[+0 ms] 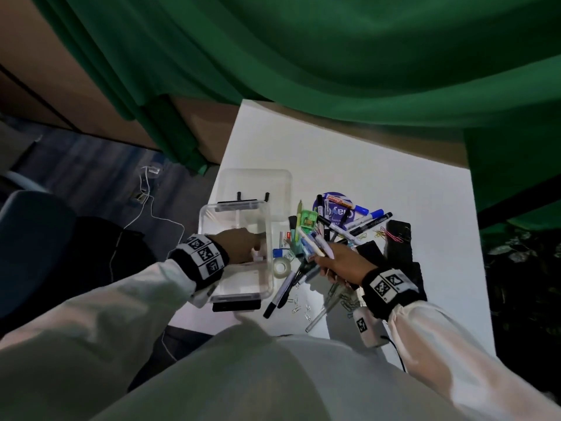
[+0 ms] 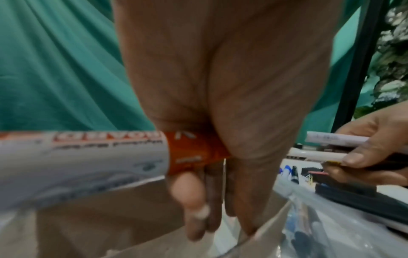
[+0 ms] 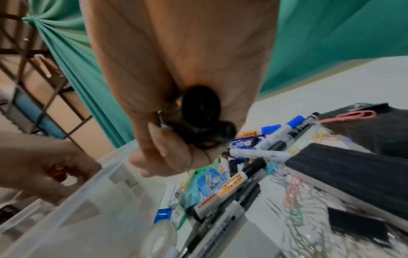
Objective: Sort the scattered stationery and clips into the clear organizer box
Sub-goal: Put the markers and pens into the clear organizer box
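The clear organizer box stands at the table's left edge. My left hand reaches down inside it and grips a white tube with an orange end; its fingers point at the box floor. My right hand hovers over the pile of markers just right of the box and grips a bundle of several pens, whose black ends show in the right wrist view. Loose paper clips lie near the front edge.
The box's clear lid lies behind it. A tape roll, a green sharpener, a round blue tin, coloured clips and black felt erasers sit on the white table. Green cloth hangs behind.
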Motion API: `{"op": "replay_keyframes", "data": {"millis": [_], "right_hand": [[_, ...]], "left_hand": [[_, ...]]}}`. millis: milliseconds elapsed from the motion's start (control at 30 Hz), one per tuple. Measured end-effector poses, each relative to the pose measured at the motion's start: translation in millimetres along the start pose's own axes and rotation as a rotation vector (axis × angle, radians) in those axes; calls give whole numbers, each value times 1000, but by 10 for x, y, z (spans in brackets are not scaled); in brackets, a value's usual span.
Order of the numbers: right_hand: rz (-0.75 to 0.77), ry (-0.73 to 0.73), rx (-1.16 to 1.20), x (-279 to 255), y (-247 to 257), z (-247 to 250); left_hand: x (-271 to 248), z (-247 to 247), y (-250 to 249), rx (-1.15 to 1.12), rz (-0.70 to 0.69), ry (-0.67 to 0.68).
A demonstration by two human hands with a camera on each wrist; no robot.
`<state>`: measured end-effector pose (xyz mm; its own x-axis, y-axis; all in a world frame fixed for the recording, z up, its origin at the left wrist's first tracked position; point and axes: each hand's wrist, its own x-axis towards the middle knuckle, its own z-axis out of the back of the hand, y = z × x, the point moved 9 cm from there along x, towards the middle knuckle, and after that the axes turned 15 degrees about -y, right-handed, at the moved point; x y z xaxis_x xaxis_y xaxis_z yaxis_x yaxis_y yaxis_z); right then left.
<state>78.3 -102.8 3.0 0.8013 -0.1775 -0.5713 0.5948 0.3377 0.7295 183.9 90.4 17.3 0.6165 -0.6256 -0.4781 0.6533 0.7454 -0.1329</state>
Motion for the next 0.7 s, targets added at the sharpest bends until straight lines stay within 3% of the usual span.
{"op": "replay_keyframes", "data": {"millis": [233,367,467,567,700], "right_hand": [[241,57,-321,27,619,-260],[483,55,-627,105,1110,-545],[623,96,-873,166,1423,-948],[672,168,-1030,261,1547,-1382],[692,151,-1018,324,1544,-1618]], "left_hand": [[-107,416,-93,-345,-122,-257],[-269,605,567,-404,154,-544],[-318,471,955,-372,420,-559],[-297,426,1009,-353,477,-580],[-299,453,969,-389,493,-581]]}}
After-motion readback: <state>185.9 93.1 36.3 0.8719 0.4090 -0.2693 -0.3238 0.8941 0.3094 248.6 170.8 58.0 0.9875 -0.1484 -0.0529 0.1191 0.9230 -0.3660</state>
